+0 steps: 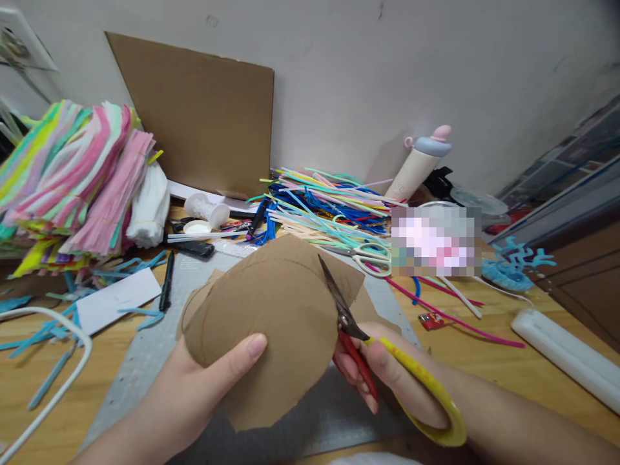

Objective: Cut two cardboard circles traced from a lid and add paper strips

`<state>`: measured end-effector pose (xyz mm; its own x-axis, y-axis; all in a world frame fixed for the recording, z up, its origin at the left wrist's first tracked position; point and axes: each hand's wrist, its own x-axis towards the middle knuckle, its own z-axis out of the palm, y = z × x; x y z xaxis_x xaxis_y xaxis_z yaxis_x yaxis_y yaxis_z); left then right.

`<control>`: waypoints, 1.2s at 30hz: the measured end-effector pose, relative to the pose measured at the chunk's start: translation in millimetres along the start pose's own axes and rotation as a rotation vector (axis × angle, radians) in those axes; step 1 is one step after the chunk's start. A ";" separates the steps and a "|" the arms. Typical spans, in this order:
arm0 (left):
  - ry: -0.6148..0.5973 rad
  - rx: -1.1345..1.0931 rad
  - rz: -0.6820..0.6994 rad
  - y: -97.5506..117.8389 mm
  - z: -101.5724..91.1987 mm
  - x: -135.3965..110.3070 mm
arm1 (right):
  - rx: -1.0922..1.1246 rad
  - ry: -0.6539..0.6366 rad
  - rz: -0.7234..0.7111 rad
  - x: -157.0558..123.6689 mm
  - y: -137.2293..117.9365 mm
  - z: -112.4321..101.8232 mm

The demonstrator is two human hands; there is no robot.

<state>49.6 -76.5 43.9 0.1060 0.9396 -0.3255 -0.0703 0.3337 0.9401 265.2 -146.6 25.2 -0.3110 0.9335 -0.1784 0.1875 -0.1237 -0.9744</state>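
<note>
Left hand (194, 381) clamps a rounded brown cardboard sheet (271, 310), thumb on top, above the flat grey mat (140, 361). Right hand (394, 374), nearer the sheet's right edge, grips red-and-yellow-handled metal scissors (345, 321), handles spread, long axis slanting up-left across that edge.

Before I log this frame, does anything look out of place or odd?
Blue strips lie strewn around the white card at left, unlike the bundled strips behind them; at right, a pixelated patch hides whatever is there.

Muted, even light | soft shadow beside bottle (417, 169) | pixelated patch (436, 242) | edges stretched
</note>
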 end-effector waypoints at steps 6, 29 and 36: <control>0.002 0.011 0.019 0.9 -1.9 1.8 | -0.006 -0.002 0.044 0.5 -1.8 -0.4; -0.103 -0.105 -0.074 0.2 3.2 14.6 | 0.060 0.110 0.094 11.6 13.3 12.0; -0.055 -0.043 -0.020 -1.3 6.2 7.4 | 0.017 0.100 0.065 3.6 9.4 10.7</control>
<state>56.6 -70.5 40.9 0.1623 0.9275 -0.3367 -0.1104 0.3561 0.9279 255.9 -148.0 13.9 -0.2039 0.9521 -0.2279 0.1886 -0.1902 -0.9634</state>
